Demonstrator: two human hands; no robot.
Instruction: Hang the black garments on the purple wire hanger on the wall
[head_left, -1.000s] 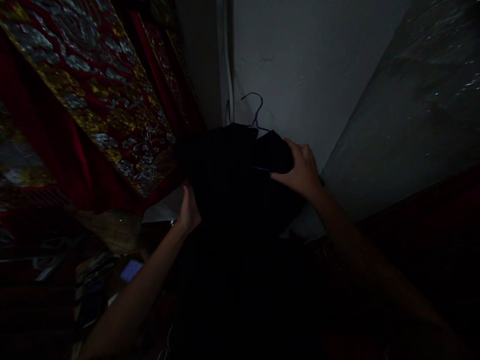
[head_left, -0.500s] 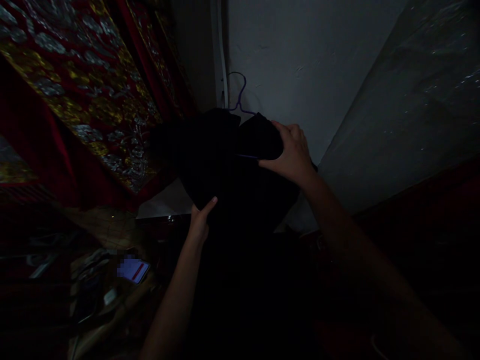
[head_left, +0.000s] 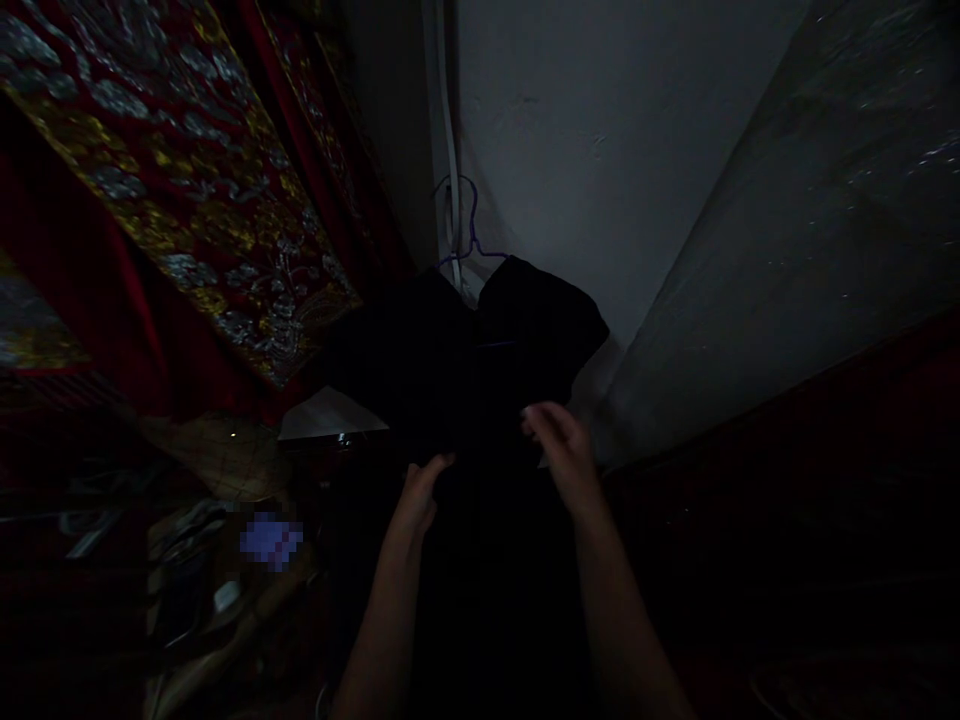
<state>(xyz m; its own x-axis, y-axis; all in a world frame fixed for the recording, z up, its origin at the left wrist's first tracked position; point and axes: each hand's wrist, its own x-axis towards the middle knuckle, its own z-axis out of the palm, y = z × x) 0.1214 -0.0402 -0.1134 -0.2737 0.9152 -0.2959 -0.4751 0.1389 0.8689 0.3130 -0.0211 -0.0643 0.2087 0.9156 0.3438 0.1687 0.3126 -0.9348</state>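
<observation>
A black garment (head_left: 480, 400) hangs on a thin purple hanger (head_left: 474, 240), its neck spread open below the hook. The hook is looped at a pale cable or strip (head_left: 450, 100) running down the wall. My left hand (head_left: 421, 495) is closed on the garment's front left of centre, thumb on top and the other fingers mostly hidden. On the right side, my right hand (head_left: 561, 445) is at the garment's front with its fingers curled together. Darkness hides whether cloth is between those fingers.
Red cloth (head_left: 225, 200) with gold and silver sequins hangs at the left. A lit phone screen (head_left: 271, 540), blurred out, lies at lower left near a small white object (head_left: 226, 597). A grey wall (head_left: 585, 150) stands behind, with shiny plastic sheeting (head_left: 840, 230) at the right.
My right hand has left the garment's shoulder near the neck and come down to its front, its fingers now curled. My left hand and the hanger sit slightly lower in view.
</observation>
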